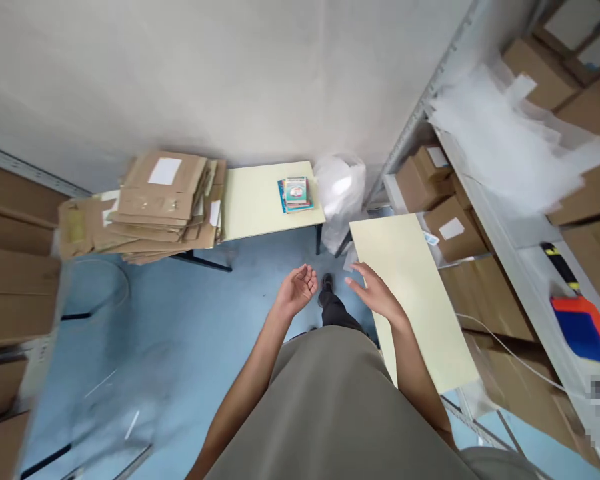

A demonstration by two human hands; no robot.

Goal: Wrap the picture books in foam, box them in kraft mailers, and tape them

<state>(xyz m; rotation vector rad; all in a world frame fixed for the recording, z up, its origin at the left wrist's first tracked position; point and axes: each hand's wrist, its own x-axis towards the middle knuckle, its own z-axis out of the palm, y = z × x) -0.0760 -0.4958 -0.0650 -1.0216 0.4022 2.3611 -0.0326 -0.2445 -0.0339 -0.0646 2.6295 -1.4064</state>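
My left hand (297, 291) is raised in front of my body, palm turned up, fingers loosely curled and nothing in it. To its right, my right hand (374, 291) hovers by the left edge of a pale yellow table (405, 267), its thumb and fingers apart and holding nothing. Beyond both hands, a small stack of books (296, 192) with a teal cover on top lies on another pale yellow table (253, 200) against the wall. Neither hand touches the stack.
Flattened cardboard boxes (160, 190) are piled on the far table's left end. A white plastic bag (341, 193) stands between the tables. On the right, a shelf (535, 267) carries cartons, translucent white bags (510, 140), a yellow-black cutter (560, 265) and a blue-orange item (583, 327).
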